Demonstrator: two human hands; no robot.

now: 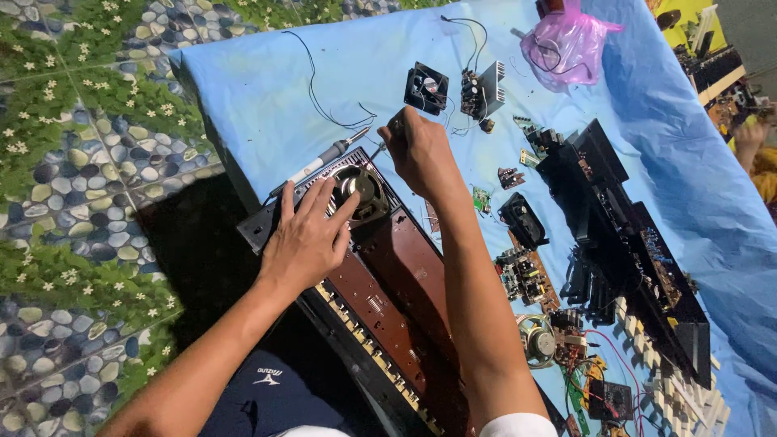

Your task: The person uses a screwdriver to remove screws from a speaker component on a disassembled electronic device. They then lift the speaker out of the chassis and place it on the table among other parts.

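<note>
An opened electronic keyboard shell [405, 291] lies across my lap and the blue sheet, its brown circuit board facing up. A round speaker [362, 190] sits in its far end. My left hand [307, 235] rests flat on the shell, fingers touching the speaker's rim. My right hand [417, 150] grips a screwdriver [380, 146], its tip pointing down at the speaker's far edge. A soldering iron [320, 162] lies beside the shell on the left.
On the blue sheet [267, 97] lie a small black fan [426, 87], a heatsink board [483, 93], a pink plastic bag [564, 44], the keyboard's black top half [623, 243], loose circuit boards [524, 275] and another speaker [537, 340]. Another person's hand [749, 137] shows far right.
</note>
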